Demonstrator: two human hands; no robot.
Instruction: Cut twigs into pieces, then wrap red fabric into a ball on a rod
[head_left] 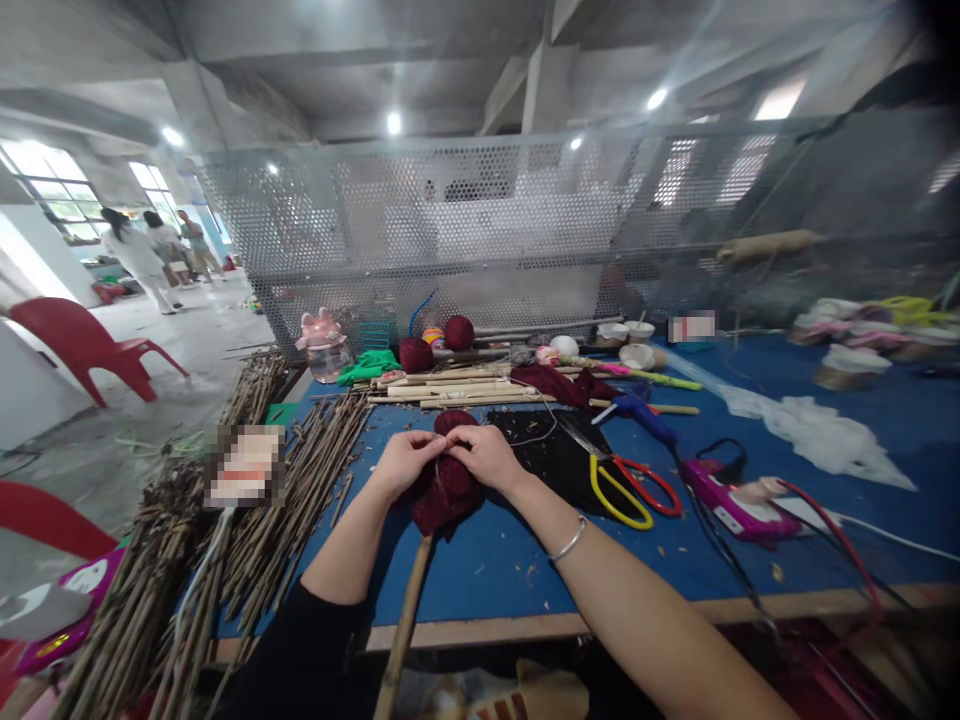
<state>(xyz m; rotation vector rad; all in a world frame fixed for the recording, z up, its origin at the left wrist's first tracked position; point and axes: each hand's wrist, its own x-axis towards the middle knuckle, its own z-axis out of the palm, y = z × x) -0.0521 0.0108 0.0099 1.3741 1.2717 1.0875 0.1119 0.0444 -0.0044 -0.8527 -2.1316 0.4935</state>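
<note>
A dark red cloth bundle sits at the end of a wooden stick that reaches over the table's front edge. My left hand is closed, its fingertips pinched together over the bundle. Close beside it, my right hand pinches at the same spot, fingertips almost meeting the left ones. A thin pale string loops in from the right toward the fingers, and a bit of it shows on the cloth below them. The exact grip is partly hidden by the fingers.
Scissors with yellow and red handles lie on black cloth at the right. Beyond are a blue glue gun and a purple power strip. Thin sticks pile up at the left. Dark red balls stand before the mesh screen.
</note>
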